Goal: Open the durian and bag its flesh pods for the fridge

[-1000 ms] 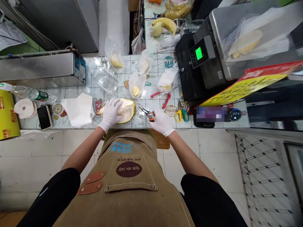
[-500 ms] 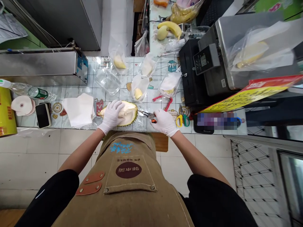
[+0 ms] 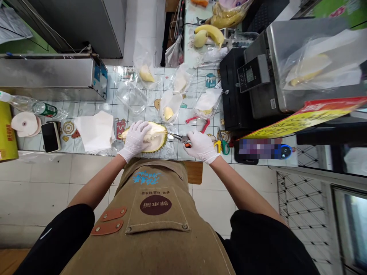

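An opened piece of durian (image 3: pixel 159 140), its pale inside facing up and spiky green rind at the edge, lies at the counter's front. My left hand (image 3: pixel 134 139), in a white glove, is spread over its left part and grips it. My gloved right hand (image 3: pixel 201 146) is closed round long-nosed pliers (image 3: pixel 180 138), mostly hiding the handles. The pliers point left, with their tips at the durian's right edge; whether they grip the rind I cannot tell. Just beyond lie a tray liner with yellow durian flesh (image 3: pixel 168 113) and a red-handled tool (image 3: pixel 205 126).
Scissors (image 3: pixel 225 147) with yellow and green handles lie right of my right hand. Left are white paper sheets (image 3: pixel 94 131), a phone (image 3: pixel 51 137) and a bottle (image 3: pixel 47 109). A clear plastic tray (image 3: pixel 131 99) sits behind the durian. A scale (image 3: pixel 254 74) and yellow sign (image 3: pixel 304 120) border the right.
The view has shifted slightly. My right hand and the pliers have moved very little, the tips staying by the durian's right edge. My left hand stays on the durian.
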The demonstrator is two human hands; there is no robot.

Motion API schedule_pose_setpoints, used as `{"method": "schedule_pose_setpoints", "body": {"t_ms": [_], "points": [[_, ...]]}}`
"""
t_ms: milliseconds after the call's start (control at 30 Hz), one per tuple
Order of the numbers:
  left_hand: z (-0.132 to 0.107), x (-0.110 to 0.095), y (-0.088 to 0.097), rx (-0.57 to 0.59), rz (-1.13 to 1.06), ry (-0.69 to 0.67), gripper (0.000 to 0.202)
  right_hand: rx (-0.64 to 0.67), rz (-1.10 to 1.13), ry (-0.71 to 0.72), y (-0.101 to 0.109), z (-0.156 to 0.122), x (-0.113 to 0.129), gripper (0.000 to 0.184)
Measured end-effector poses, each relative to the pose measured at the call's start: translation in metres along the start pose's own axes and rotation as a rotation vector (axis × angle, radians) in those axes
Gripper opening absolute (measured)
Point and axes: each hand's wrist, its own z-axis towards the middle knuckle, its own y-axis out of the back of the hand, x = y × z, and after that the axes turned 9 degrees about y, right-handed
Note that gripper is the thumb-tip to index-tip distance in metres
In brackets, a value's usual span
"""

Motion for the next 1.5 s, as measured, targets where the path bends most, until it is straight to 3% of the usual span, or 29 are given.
{"method": "schedule_pose_setpoints", "body": {"t_ms": [267, 633, 1233, 1367, 1500], "points": [[0.0, -0.002, 0.0, -0.005, 0.003, 0.01, 0.076, 0.13, -0.078, 0.082, 0.026, 0.008, -0.007, 0.033], [0.005, -0.005, 0.003, 0.017, -0.007, 0.01, 0.078, 0.232, -0.09, 0.088, 0.048, 0.016, -0.006, 0.031], [0.01, -0.013, 0.003, 0.024, -0.013, -0.008, 0.072, 0.445, -0.156, 0.024, 0.092, 0.03, 0.006, 0.049], [0.011, -0.015, 0.003, 0.023, -0.014, -0.005, 0.072, 0.411, -0.13, 0.001, 0.091, 0.029, 0.006, 0.047], [0.012, -0.017, 0.003, 0.023, 0.003, -0.011, 0.073, 0.351, -0.035, 0.025, 0.075, 0.034, -0.005, 0.038]]}}
